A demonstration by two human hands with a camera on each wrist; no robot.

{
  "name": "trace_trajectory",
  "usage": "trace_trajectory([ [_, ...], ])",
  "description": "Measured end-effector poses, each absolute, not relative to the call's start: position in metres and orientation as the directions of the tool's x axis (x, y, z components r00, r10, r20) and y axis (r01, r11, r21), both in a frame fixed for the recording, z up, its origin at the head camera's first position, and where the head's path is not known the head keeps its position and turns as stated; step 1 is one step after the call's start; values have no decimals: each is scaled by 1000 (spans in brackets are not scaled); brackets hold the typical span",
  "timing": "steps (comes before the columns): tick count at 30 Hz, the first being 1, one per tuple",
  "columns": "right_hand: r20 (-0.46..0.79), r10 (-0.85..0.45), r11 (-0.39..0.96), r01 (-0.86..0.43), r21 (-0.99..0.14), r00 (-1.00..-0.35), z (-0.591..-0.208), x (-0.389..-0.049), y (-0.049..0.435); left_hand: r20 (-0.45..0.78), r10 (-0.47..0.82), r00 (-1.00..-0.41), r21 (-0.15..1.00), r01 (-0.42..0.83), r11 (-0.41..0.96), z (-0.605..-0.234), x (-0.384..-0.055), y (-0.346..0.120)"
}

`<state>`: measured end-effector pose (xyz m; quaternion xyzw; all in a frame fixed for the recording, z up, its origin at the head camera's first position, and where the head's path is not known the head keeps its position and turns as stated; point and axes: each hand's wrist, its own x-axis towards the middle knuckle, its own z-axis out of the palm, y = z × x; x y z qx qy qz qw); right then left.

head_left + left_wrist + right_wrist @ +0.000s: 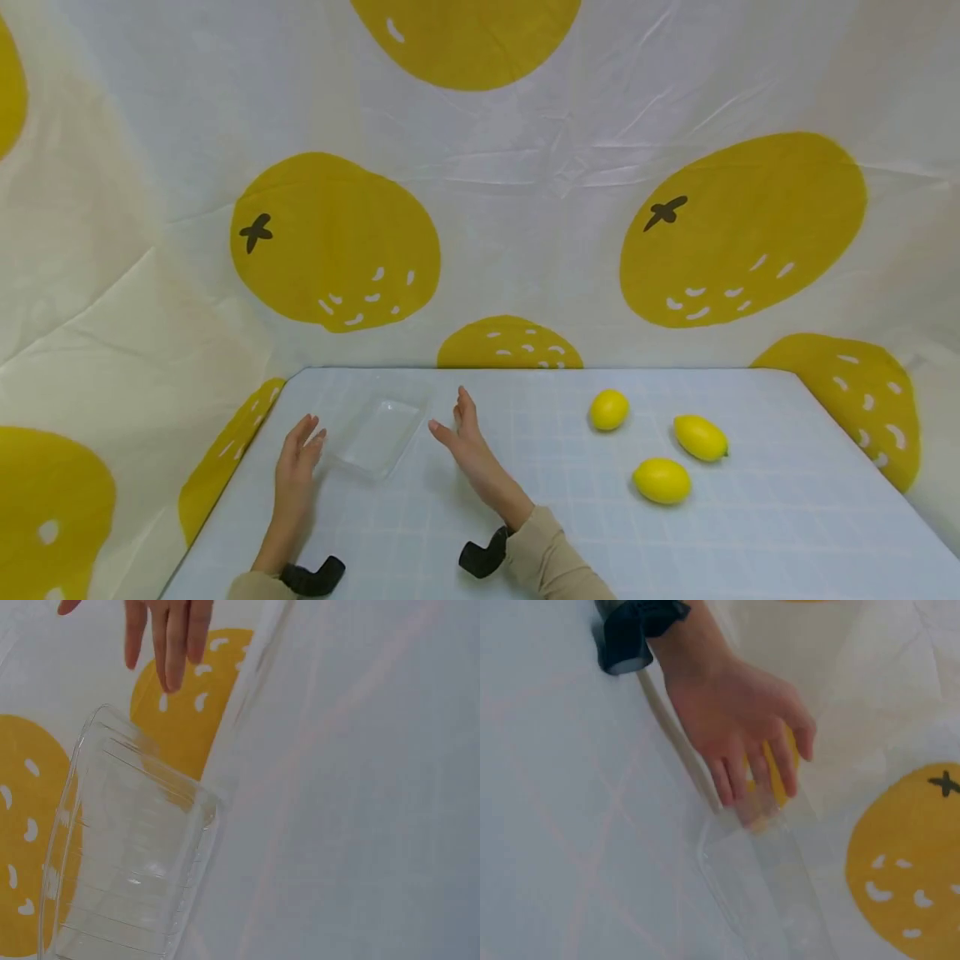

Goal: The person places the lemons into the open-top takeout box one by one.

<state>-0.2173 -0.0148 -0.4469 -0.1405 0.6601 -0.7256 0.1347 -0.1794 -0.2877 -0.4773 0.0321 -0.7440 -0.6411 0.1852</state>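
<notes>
A clear plastic tray (378, 433) stands between my two hands at the table's far left. My left hand (296, 467) is beside its left side, the fingers loosely bent and a small gap showing. On the other side my right hand (476, 454) is held apart from the tray, thumb and fingers spread, with nothing in it. In the left wrist view the tray (135, 855) is close by, and the right hand (169, 637) shows beyond it with fingers extended. The right wrist view has the left hand (731, 724) behind the tray's end, its fingertips overlapping the clear rim (727, 825).
Three yellow lemons lie on the right of the table: one at the back (609, 410), one farther right (701, 437) and one in front (662, 481). A pale checked cloth (750, 542) covers the table. Fabric printed with lemons (525, 208) hangs behind and at the sides.
</notes>
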Motion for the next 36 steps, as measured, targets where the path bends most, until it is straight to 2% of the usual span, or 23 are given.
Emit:
trace_trajectory([
  [4,12,-375,-193,65,-979,-927,-459,-220,-42,126,-191,-974,974,157,-161,-489,-184,-293],
  [8,-22,-322,-286,120,-951,-946,-472,-223,-63,163,-79,-983,954,178,-242,-496,-185,-297],
  [14,-38,-314,-383,164,-909,-948,-488,-223,-77,180,-43,-983,957,185,-225,-499,-184,-298],
  [23,55,-413,-257,59,-965,-909,-503,-223,-76,100,-35,-994,986,103,-133,-500,-187,-294],
  [29,101,-408,-228,-6,-974,-907,-504,-219,-75,85,-68,-994,994,89,-57,-502,-187,-292],
  [36,124,-349,-190,-59,-980,-929,-503,-211,-72,81,-31,-996,997,81,-4,-502,-188,-291],
])
